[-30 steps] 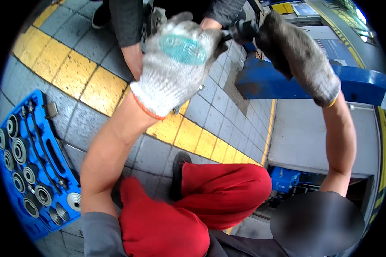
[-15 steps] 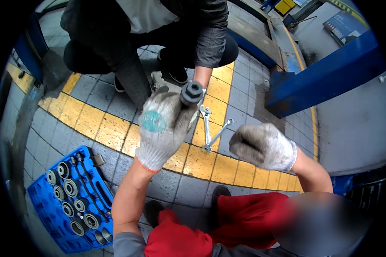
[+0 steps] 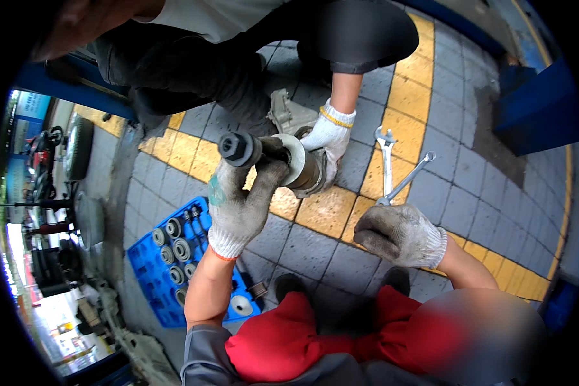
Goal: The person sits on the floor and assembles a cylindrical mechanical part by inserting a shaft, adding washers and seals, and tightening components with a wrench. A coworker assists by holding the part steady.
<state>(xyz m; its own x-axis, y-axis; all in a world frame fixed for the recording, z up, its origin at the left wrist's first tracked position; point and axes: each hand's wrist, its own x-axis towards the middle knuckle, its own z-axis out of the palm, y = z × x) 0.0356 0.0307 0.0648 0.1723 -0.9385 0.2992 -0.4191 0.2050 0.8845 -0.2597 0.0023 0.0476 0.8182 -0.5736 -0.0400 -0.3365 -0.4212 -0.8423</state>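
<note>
My left hand [image 3: 238, 202], in a dirty white knitted glove, is closed around a dark metal part with a hex head [image 3: 237, 149]. The head points up and to the left. Right beside it is a metal sleeve [image 3: 300, 166] with a pale round rim; my left thumb lies close to that rim. A co-worker's gloved hand [image 3: 328, 132] rests on the sleeve's far side. My right hand [image 3: 402, 237], gloved too, is curled into a fist, and nothing shows in it. An adjustable wrench [image 3: 387, 161] and a combination wrench [image 3: 410, 177] lie on the floor just beyond it.
A blue tool case [image 3: 154, 283] with several ring-shaped adapters lies open at the left. A cast metal housing [image 3: 289, 112] sits by the crouching co-worker. Blue lift posts [image 3: 540, 112] stand at the right, and a tyre [image 3: 79, 149] at the far left.
My view has swung to the left. The hex-headed part has tipped leftward in my left hand, and the metal sleeve with the co-worker's hand on it now shows. My right hand stays a fist.
</note>
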